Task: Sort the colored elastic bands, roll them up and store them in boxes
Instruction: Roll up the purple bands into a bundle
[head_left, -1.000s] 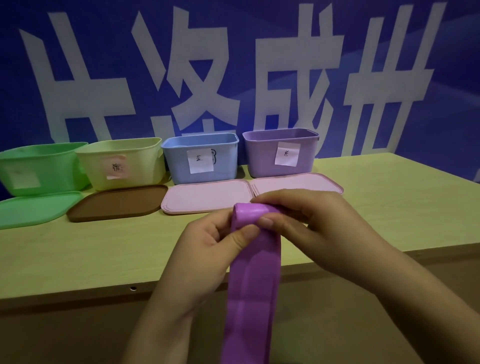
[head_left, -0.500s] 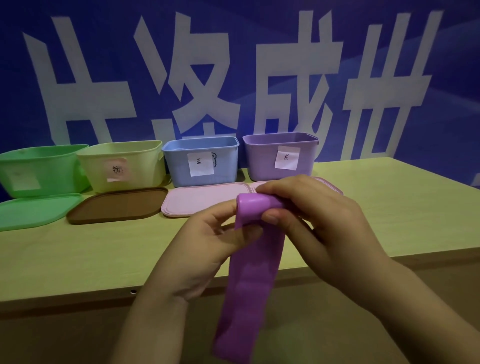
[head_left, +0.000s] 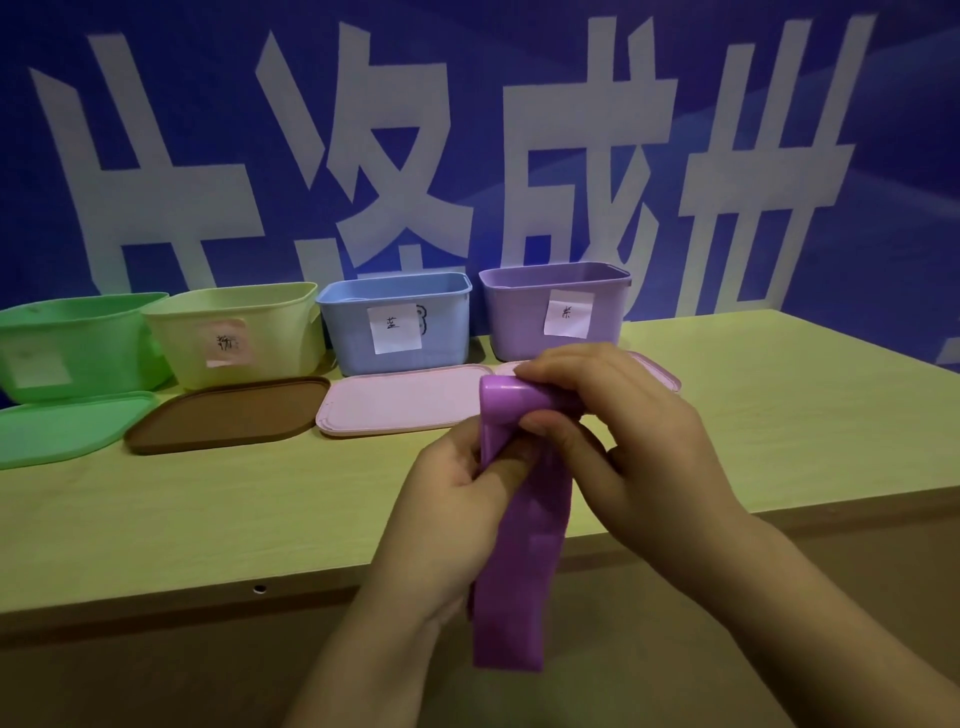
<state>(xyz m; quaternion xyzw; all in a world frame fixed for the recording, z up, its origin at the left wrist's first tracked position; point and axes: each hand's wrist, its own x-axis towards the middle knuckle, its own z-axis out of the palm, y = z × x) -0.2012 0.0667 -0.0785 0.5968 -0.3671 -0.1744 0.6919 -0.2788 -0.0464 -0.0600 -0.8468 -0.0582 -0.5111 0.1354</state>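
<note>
A purple elastic band (head_left: 524, 561) hangs in front of the table's near edge, its top end rolled into a small coil. My right hand (head_left: 623, 441) grips that coil from above and the right. My left hand (head_left: 457, 499) pinches the band just under the coil from the left. The band's free tail ends below the table edge. Along the back stand a green box (head_left: 78, 348), a yellow box (head_left: 234, 332), a blue box (head_left: 395, 322) and a purple box (head_left: 524, 317), each open-topped with a paper label.
Lids lie flat in front of the boxes: a green lid (head_left: 67, 426), a brown lid (head_left: 228, 413), a pink lid (head_left: 400, 397) and another pink lid (head_left: 657, 371) mostly behind my right hand. The wooden table (head_left: 208, 514) stands against a blue banner wall.
The rolled coil at the band's top has grown and the hanging tail has become shorter, its lower end now visible. Both hands keep their hold on it.
</note>
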